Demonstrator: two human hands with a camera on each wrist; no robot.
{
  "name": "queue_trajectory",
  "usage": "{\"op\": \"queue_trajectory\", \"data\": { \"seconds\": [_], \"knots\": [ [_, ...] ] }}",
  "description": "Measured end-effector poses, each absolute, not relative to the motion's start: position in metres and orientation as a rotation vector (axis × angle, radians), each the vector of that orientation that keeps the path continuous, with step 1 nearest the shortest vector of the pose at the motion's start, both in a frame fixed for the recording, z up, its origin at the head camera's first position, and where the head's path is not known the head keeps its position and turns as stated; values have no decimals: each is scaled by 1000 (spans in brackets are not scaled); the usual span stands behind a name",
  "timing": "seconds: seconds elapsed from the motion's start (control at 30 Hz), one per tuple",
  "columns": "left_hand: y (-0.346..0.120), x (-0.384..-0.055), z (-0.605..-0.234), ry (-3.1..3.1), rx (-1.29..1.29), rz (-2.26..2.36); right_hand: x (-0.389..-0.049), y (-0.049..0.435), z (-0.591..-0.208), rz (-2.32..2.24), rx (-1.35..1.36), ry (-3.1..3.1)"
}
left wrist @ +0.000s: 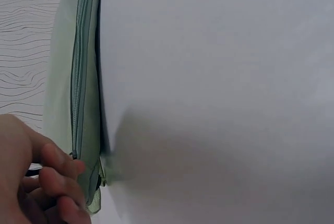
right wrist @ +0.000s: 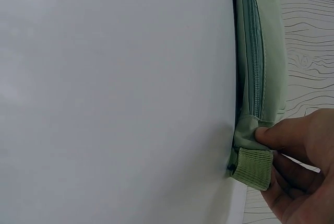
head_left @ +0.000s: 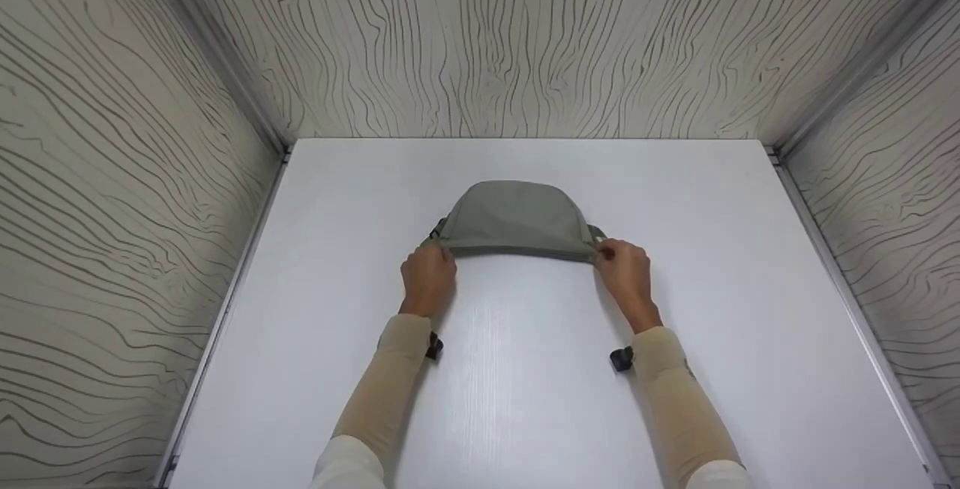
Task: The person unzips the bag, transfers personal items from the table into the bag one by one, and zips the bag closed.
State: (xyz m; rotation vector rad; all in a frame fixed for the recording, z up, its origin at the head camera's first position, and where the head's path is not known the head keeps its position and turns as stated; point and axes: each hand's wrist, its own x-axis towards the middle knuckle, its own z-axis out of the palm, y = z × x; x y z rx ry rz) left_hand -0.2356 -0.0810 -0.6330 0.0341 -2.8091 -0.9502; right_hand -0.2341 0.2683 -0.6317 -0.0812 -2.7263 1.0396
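Observation:
A grey-green waist bag (head_left: 517,215) lies on the white table, its curved edge away from me and its zipped edge toward me. My left hand (head_left: 429,275) is at the bag's left corner. In the left wrist view, its curled fingers (left wrist: 60,182) pinch the dark zipper pull by the slider, at the near end of the zipper (left wrist: 78,78). The zipper's teeth look closed along its visible length. At the other corner my right hand (head_left: 626,271) grips the bag's end tab, thumb on the fabric just beside the ribbed green strap (right wrist: 254,167).
The white table (head_left: 495,384) spreads around the bag. Wood-grain panels (head_left: 495,46) stand behind it and on both sides, with metal rails (head_left: 225,61) along the corners. A dark wrist camera (head_left: 622,359) juts inward from the right sleeve.

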Motion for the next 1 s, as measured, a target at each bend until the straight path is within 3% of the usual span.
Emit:
{"op": "queue_trajectory", "data": {
  "seconds": [1.0],
  "knots": [
    [-84,-231,-639,-2821,41,-915,-234,270,-635,942,-76,-2735]
  ]
}}
